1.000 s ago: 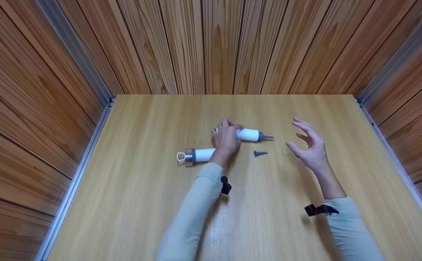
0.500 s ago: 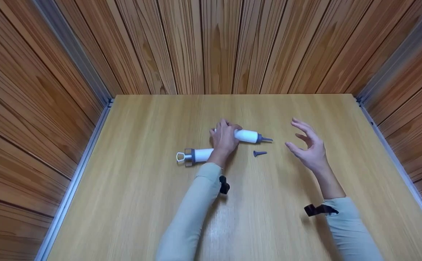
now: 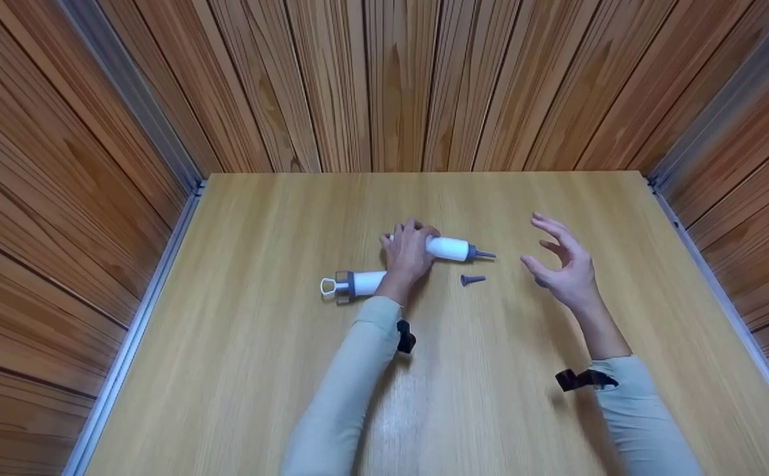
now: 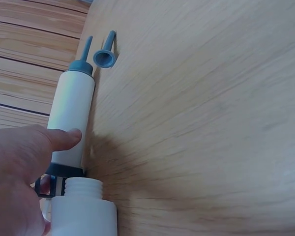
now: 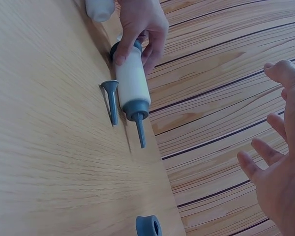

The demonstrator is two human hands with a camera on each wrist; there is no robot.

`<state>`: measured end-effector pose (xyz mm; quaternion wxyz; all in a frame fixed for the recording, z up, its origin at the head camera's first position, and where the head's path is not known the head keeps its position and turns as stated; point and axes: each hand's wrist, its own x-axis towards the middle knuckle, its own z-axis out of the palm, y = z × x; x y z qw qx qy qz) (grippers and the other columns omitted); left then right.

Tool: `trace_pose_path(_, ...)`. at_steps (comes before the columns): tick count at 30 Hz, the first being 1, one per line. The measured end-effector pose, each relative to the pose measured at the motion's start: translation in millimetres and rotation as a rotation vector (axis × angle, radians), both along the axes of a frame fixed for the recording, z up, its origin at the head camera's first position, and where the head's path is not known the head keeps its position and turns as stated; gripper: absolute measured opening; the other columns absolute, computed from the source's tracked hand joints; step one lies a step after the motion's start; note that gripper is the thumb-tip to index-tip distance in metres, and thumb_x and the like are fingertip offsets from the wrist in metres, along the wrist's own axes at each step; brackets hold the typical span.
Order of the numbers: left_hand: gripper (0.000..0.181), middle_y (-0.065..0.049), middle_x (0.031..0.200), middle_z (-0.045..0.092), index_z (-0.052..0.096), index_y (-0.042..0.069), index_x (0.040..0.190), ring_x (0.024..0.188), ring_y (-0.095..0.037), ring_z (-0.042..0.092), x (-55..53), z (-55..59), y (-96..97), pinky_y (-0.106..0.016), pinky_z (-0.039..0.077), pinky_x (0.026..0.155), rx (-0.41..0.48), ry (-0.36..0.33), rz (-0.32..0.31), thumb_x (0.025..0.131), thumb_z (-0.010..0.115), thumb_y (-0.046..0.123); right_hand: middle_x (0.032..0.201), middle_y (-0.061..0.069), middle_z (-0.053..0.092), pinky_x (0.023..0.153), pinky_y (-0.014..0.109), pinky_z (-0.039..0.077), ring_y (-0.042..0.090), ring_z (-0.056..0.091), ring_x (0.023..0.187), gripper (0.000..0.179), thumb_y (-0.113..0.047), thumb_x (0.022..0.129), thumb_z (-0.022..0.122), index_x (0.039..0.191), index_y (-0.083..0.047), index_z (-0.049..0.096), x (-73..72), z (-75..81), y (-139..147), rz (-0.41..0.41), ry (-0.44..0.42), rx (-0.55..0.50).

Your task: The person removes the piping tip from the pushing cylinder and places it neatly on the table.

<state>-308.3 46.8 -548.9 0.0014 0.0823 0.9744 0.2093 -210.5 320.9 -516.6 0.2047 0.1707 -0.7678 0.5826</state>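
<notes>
My left hand (image 3: 408,252) grips a white icing syringe (image 3: 447,248) near its rear end, the thumb along the barrel. Its thin grey nozzle (image 5: 140,129) points right. Under my left wrist lies a second white syringe (image 3: 367,283), with a loop-handled plunger (image 3: 328,286) at its left end. In the left wrist view its threaded neck (image 4: 83,188) is bare. A loose grey nozzle (image 3: 473,280) with a flared base lies beside the gripped syringe. My right hand (image 3: 569,271) hovers at the right, fingers spread and bent, holding nothing.
A grey ring-shaped piece (image 5: 147,226) sits on the table in the right wrist view; my right hand mostly hides it from the head camera. Wood-panelled walls (image 3: 397,86) with metal corner posts stand at the back and both sides of the table (image 3: 239,370).
The gripped syringe's nozzle end has shifted slightly toward me with my left hand. My right hand stays about where it was.
</notes>
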Motion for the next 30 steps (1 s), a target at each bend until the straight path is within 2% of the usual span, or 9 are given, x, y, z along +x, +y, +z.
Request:
trace_pose_path(6,0.043,-0.002,0.159,0.062,0.074,0.035,0.145,0.149,-0.032,0.056,-0.4,0.1,0.1,-0.068,0.036,0.131,-0.018,-0.01,-0.009,0.104,0.083,0.029,0.165,-0.003,0.063,0.118,0.016,0.049,0.002,0.056,0.152,0.063,0.021,0.092,0.075,0.152,0.01,0.06,-1.1,1.2,0.3,-0.001,0.0,0.003)
trace_pose_path(16,0.042,0.0,0.158,0.063,0.071,0.035,0.146,0.15,-0.033,0.055,-2.4,3.3,-0.4,-0.067,0.036,0.129,-0.044,-0.034,-0.049,0.106,0.081,0.026,0.166,0.007,0.062,0.117,0.016,0.049,0.001,0.055,0.153,0.063,0.02,0.091,0.075,0.151,0.011,0.06,-1.8,-1.9,1.3,0.009,0.016,0.015)
trace_pose_path(23,0.046,-0.001,0.159,0.062,0.07,0.035,0.147,0.15,-0.034,0.054,-2.5,2.4,-3.2,-0.069,0.035,0.129,-0.045,-0.033,-0.083,0.104,0.083,0.023,0.166,0.002,0.062,0.118,0.015,0.049,0.0,0.055,0.152,0.063,0.019,0.092,0.076,0.152,0.008,0.061,-0.3,-1.3,1.2,0.003,0.0,0.027)
trace_pose_path(30,0.045,0.0,0.16,0.063,0.07,0.037,0.146,0.148,-0.033,0.055,-6.3,9.1,-6.5,-0.064,0.039,0.127,-0.054,0.014,-0.092,0.105,0.081,0.023,0.166,-0.005,0.061,0.119,0.016,0.048,0.0,0.055,0.152,0.064,0.019,0.093,0.076,0.153,0.006,0.061,0.0,-0.7,2.0,0.003,0.007,0.035)
